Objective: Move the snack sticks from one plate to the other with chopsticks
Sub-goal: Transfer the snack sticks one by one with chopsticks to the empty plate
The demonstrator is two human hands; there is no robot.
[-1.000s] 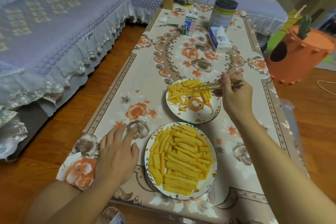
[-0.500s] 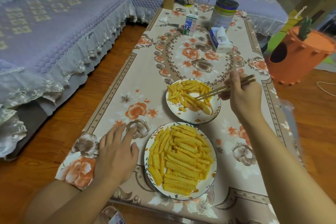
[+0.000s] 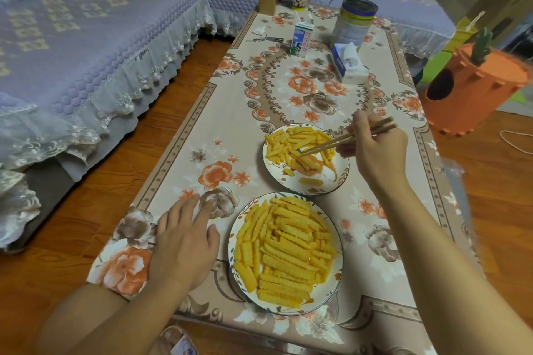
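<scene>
Right hand (image 3: 377, 153) grips a pair of wooden chopsticks (image 3: 347, 139), fingers curled round the upper shafts, thumb raised along them. The sticks slant down and left from the hand, running close together along their length; their tips lie among the snack sticks (image 3: 297, 144) on the far plate (image 3: 340, 179). Whether the tips are clamped on a stick or only touching the pile cannot be told at this size. The far plate carries a loose scatter of sticks across its upper half, with one stick lying apart near its front rim. The near plate (image 3: 336, 290), just in front of the far one, is piled with snack sticks over most of its surface. Left hand (image 3: 184, 242) lies flat, palm down, on the flowered tablecloth (image 3: 184, 153) just beside the near plate's left rim, fingers straight and slightly spread, holding nothing. At the table's far end stand a milk carton (image 3: 300, 40), a tin can (image 3: 355, 20) and a tissue box (image 3: 347, 63).
</scene>
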